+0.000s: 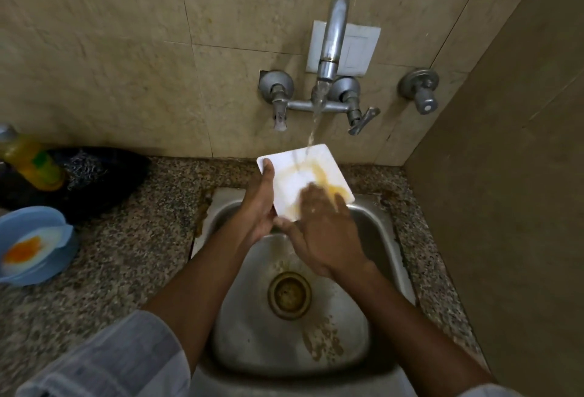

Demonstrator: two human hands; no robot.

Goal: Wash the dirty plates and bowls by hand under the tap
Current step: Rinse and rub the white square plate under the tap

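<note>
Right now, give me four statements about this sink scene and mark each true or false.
1. Water from the tap lands on the square white plate. True.
2. The left hand holds the plate by its left edge. True.
3. The right hand is turning a tap handle. False: its fingers rub the plate's yellow-stained face.
4. The blue bowl sits inside the sink. False: it stands on the granite counter, left of the sink.
</note>
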